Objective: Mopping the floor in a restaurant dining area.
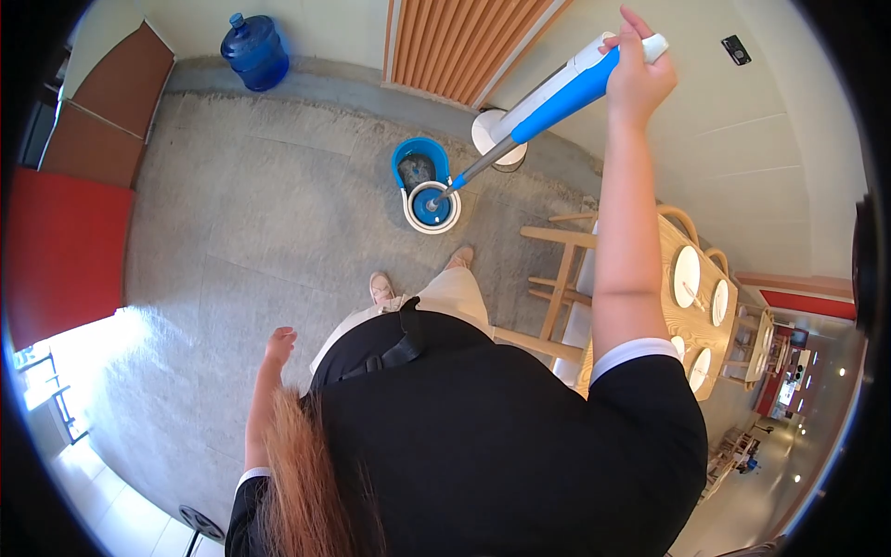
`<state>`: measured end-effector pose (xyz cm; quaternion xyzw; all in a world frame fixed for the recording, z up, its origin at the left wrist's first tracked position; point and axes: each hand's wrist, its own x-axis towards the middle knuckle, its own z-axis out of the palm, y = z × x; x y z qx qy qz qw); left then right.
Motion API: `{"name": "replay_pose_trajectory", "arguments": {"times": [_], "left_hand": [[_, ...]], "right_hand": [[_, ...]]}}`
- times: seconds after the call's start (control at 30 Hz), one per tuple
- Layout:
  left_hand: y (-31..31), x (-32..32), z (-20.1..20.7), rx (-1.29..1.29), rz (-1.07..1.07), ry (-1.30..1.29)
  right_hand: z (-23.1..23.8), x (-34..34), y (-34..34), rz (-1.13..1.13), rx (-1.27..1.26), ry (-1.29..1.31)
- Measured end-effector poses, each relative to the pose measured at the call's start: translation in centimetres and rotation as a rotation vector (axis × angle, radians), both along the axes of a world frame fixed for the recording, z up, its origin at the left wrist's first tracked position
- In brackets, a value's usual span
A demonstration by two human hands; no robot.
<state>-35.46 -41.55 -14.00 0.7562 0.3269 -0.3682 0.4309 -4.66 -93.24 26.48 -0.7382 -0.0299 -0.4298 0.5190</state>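
My right hand (640, 82) is raised at the upper right, wrapped round the top end of a mop handle (562, 100) in blue, white and grey, with one finger sticking up. The handle slants down to the left, and its lower end stands in the white-rimmed round basket (434, 228) of a blue mop bucket (400, 154). Dark water shows in the bucket's other part. The mop head is mostly hidden inside the basket. Low at my left side hangs my left hand (280, 344), its fingers loosely bent and apart, holding nothing.
A round white-topped stool or bin (493, 130) stands beside the bucket. To my right are wooden chairs (563, 269) and a table (676, 320) set with white plates. A blue water jug (254, 54) sits by the far wall; a red panel (70, 251) is at the left.
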Motion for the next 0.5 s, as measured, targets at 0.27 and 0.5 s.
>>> {"name": "replay_pose_trajectory", "arguments": {"times": [0.27,0.5], "left_hand": [[-0.8,1.8,1.5,0.054,-0.013,-0.055],[-1.6,1.9,1.6,-0.002,0.04,-0.1]], "right_hand": [[-7.1,-1.3,0.8,0.09,0.085,-0.039],[-16.6,-4.3,2.7,0.062,-0.129,0.042]]}}
